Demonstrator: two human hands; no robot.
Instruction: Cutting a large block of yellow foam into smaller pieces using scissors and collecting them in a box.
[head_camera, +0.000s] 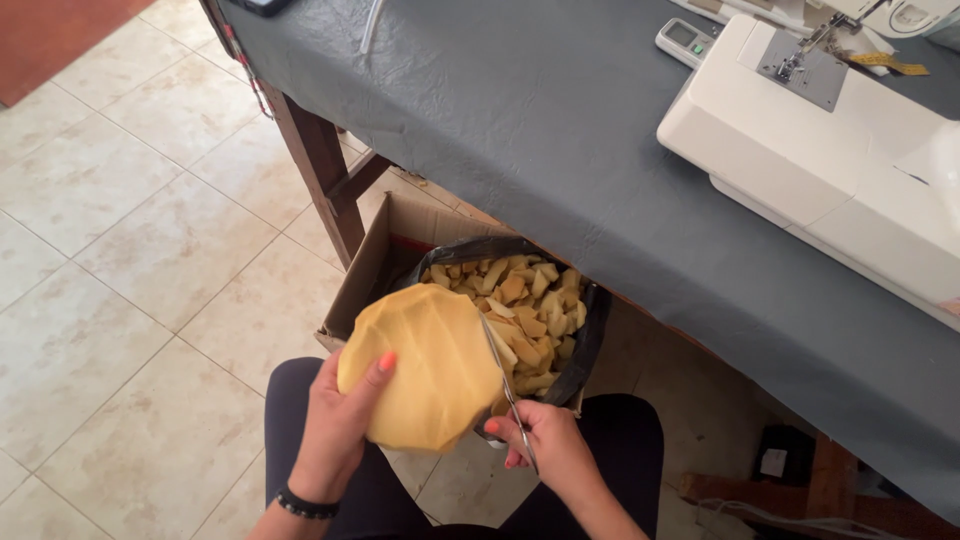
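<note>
My left hand (335, 425) grips a rounded yellow foam piece (420, 365) by its lower left edge, thumb on top. My right hand (545, 440) holds metal scissors (505, 385), whose blades run up along the foam's right edge. Just beyond the foam, a cardboard box (375, 260) lined with a black plastic bag (585, 335) holds several yellow foam scraps (525, 310).
A table draped in grey cloth (560, 130) stretches above the box, with a white sewing machine (820, 140) and a remote control (683, 40) on it. A wooden table leg (320, 165) stands left of the box. Beige floor tiles (130, 260) lie to the left. My dark-clad knees (620, 440) sit below.
</note>
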